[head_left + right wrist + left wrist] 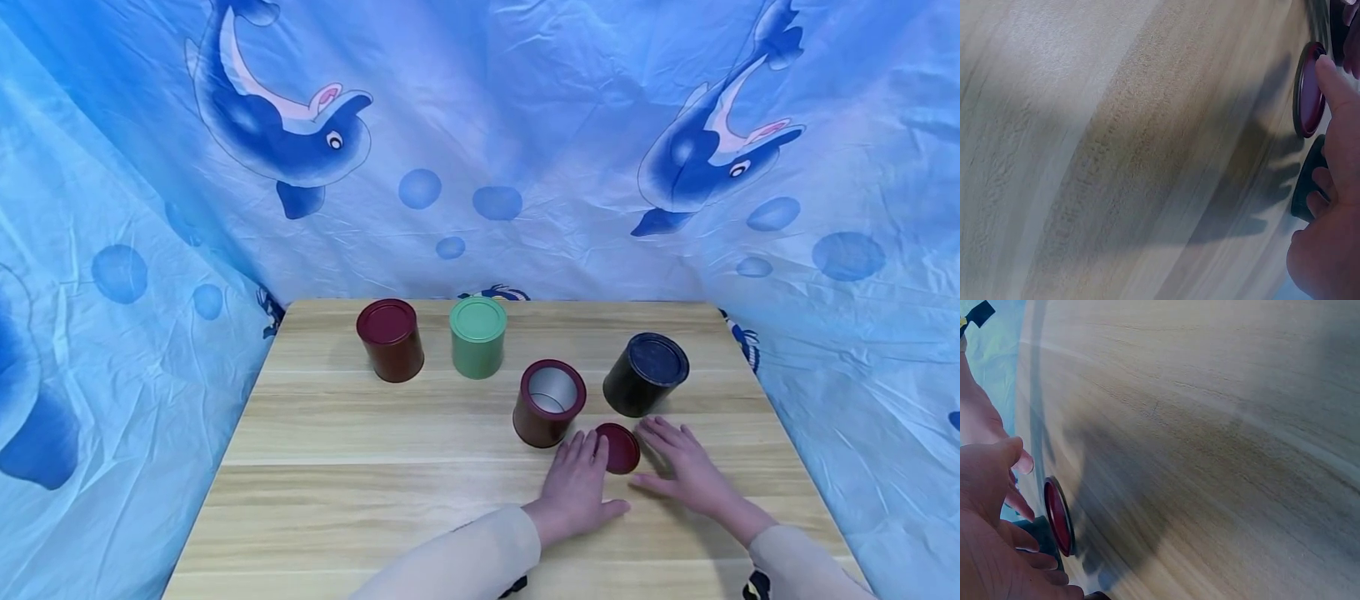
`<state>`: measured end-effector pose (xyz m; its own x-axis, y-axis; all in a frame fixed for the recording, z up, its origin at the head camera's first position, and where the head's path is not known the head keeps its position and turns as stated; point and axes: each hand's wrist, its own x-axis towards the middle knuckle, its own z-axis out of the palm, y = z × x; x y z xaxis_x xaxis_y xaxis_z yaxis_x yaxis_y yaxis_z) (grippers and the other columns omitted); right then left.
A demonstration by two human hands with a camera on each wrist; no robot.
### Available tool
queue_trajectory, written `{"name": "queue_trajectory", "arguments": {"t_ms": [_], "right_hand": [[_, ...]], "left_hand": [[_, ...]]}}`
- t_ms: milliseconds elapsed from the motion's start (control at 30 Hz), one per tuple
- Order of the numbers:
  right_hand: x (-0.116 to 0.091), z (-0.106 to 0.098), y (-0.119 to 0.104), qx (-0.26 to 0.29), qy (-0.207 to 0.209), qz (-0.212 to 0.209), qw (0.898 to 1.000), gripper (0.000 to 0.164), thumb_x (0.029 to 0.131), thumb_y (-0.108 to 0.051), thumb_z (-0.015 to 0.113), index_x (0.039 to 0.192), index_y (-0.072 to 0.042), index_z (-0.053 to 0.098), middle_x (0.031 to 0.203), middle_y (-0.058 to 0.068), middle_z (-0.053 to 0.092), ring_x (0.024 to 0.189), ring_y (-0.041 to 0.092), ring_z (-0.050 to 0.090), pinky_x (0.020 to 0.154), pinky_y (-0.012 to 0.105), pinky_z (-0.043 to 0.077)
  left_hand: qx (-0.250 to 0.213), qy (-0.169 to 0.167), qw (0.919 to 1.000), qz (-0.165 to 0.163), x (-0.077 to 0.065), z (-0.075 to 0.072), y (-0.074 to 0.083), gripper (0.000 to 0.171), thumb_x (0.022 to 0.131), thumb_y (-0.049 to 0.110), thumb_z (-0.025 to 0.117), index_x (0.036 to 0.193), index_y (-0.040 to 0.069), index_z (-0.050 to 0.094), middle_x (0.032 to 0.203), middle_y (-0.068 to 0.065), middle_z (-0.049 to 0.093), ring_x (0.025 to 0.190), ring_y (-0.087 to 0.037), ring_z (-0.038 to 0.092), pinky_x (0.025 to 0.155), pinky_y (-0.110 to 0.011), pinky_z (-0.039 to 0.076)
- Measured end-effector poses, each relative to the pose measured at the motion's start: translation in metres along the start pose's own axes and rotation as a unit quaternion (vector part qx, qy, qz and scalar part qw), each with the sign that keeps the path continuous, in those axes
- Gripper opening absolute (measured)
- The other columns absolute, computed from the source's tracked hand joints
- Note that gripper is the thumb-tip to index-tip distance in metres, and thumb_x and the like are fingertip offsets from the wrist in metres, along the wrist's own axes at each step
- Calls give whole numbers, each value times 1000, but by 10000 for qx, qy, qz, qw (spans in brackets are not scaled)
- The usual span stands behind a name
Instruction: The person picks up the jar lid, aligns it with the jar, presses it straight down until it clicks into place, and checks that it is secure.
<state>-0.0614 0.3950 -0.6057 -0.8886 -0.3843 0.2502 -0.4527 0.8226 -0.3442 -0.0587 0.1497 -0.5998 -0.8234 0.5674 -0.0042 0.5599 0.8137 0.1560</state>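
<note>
A dark red round lid [619, 450] lies flat on the wooden table between the two hands. To its left is my left hand [576, 492], fingers extended, the fingertips at the lid's left edge; whether they touch it I cannot tell. My right hand [686, 471] is at the lid's right, fingers spread and slightly bent, near the base of a black lidded can [647, 375]. Just beyond the left fingertips stands an open dark red can [542, 425], its silvery inside showing. In the right wrist view the right thumb overlaps the lid [1310, 94].
Farther back on the left stand a dark red lidded can [393, 350] and a green lidded can [477, 346], both upright. Bare wood of the table [337, 483] stretches across the left front. Blue dolphin-printed sheeting [487, 125] hangs behind and on both sides.
</note>
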Motion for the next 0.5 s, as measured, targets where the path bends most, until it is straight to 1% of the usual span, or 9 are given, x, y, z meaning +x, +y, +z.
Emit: {"name": "queue_trajectory", "arguments": {"t_ms": [133,333,500], "right_hand": [[2,4,1,2,51,11,10000,83,78,-41,95,142,2,65,147,29,61,137,57,51,104,83,36],[4,9,5,-33,133,-97,9999,82,76,-39,96,141,2,67,145,28,62,136,56,52,103,83,37],[3,13,9,-85,185,-209,9996,79,76,-38,96,137,3,69,143,26,64,133,54,55,103,81,39]], "left_hand": [[2,0,10000,-74,3,4,2,98,93,79,60,164,13,42,167,-6,45,156,-25,39,125,-42,37],[-19,-179,9995,-241,7,3,6,97,95,77,60,164,12,42,167,-5,45,157,-25,37,126,-42,36],[114,-258,9990,-348,11,5,8,96,95,77,59,164,13,42,167,-5,45,157,-24,37,126,-41,35]]}}
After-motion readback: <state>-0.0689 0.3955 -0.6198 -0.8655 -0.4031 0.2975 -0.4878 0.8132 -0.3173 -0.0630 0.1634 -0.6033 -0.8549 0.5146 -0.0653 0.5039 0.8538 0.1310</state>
